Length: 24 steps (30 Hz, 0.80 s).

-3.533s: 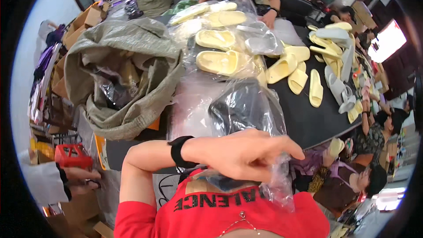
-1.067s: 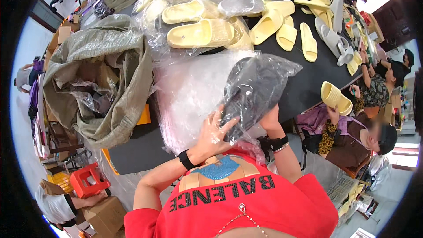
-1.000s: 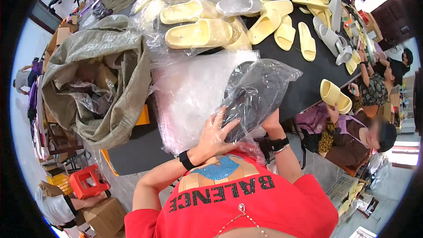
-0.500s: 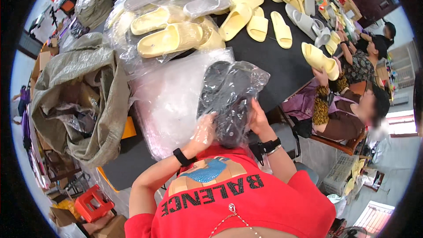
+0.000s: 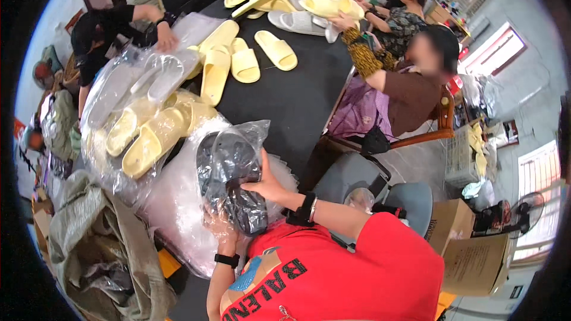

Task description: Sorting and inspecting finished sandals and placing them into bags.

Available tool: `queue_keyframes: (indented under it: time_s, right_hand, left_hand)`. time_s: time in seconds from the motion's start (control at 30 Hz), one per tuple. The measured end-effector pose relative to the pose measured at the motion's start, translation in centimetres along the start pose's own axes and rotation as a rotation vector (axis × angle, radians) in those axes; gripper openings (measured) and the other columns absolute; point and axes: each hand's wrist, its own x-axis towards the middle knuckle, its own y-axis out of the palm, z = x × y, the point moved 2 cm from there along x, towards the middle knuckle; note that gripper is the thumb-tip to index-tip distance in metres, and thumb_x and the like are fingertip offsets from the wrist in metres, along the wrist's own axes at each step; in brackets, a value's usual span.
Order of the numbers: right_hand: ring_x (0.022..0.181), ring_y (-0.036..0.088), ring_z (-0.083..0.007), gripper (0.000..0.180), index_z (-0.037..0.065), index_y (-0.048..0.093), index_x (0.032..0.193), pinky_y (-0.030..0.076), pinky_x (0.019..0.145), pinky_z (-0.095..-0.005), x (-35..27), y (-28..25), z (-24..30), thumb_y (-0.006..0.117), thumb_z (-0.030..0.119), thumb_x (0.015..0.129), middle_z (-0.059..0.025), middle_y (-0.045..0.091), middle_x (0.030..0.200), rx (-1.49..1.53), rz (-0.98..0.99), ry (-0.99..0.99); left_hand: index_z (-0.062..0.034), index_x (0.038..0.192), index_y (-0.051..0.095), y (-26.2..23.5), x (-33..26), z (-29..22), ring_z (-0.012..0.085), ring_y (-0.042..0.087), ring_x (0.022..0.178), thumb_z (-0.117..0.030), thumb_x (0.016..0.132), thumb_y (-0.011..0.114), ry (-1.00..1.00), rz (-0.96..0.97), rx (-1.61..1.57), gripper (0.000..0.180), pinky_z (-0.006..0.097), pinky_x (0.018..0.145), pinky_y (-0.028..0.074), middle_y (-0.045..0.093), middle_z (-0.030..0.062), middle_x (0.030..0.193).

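Note:
A pair of black slippers [image 5: 229, 157] lies inside a clear plastic bag [image 5: 257, 132], close in front of my red shirt. My right hand [image 5: 267, 183] grips the bag's right side, its thumb across the slippers and the other fingers along the edge. At the lower left, my left hand [image 5: 221, 226] holds the same bag; film glare blurs its fingers, and I cannot tell whether they are inside or outside the plastic. Beneath the slippers spreads a stack of clear plastic bags [image 5: 169, 214] on the black table [image 5: 291, 107].
Bagged yellow slippers [image 5: 151, 142] and grey slippers [image 5: 166, 80] are heaped at left, above an open woven sack [image 5: 89, 249]. Loose yellow slippers [image 5: 276, 50] lie farther back. A seated co-worker [image 5: 410, 95] holds a yellow slipper at right; another person [image 5: 113, 35] leans in at far left.
My view has swung right, so the table and sack appear farther left. The bagged slippers stay between my hands; my right thumb now lies over their front.

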Motion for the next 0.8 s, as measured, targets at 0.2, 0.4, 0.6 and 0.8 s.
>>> queue_keyframes:
  time_s: [0.2, 0.4, 0.6, 0.8]
  right_hand:
    - [0.113, 0.044, -0.0235, 0.110, 0.014, -0.008, 0.143, 0.037, 0.095, -0.0366, 0.2, 0.0, -0.2, 0.074, 0.007, 0.070, -0.0181, 0.039, 0.128, 0.032, -0.064, -0.034]
    - [0.114, 0.042, -0.0254, 0.106, 0.012, -0.005, 0.143, 0.037, 0.095, -0.0366, 0.4, -0.4, -2.8, 0.073, 0.006, 0.072, -0.0183, 0.034, 0.130, 0.004, -0.135, -0.054]
    - [0.131, 0.018, -0.0383, 0.105, 0.006, 0.003, 0.142, 0.016, 0.108, -0.0436, -0.1, -0.3, 1.0, 0.075, 0.020, 0.066, -0.0243, 0.020, 0.139, -0.526, -0.177, -0.116]
    - [0.133, 0.017, -0.0340, 0.075, 0.019, 0.033, 0.137, 0.012, 0.103, -0.0591, 3.1, -0.4, 7.3, 0.062, 0.048, 0.075, -0.0156, 0.023, 0.142, -0.985, 0.065, -0.360]
  left_hand:
    - [-0.0112, 0.122, 0.047, -2.8, 0.7, -0.9, 0.0438, 0.031, 0.121, -0.023, 0.065, 0.070, -0.034, -0.078, -0.178, 0.063, 0.055, 0.096, 0.028, 0.031, 0.0169, 0.139]
    - [-0.0109, 0.114, 0.055, -6.0, 0.4, -1.9, 0.0430, 0.030, 0.121, -0.023, 0.062, 0.072, -0.090, -0.091, -0.059, 0.056, 0.057, 0.097, 0.025, 0.033, 0.0159, 0.138]
    - [-0.0073, 0.118, 0.053, -5.4, 0.6, -1.5, 0.0441, 0.029, 0.124, -0.019, 0.068, 0.063, 0.020, -0.199, 0.066, 0.052, 0.053, 0.099, 0.024, 0.035, 0.0172, 0.138]
    - [-0.0038, 0.123, 0.049, -4.2, 1.2, -1.8, 0.0415, 0.035, 0.121, -0.020, 0.084, 0.051, 0.167, -0.070, -0.283, 0.043, 0.053, 0.099, 0.022, 0.046, 0.0183, 0.127]
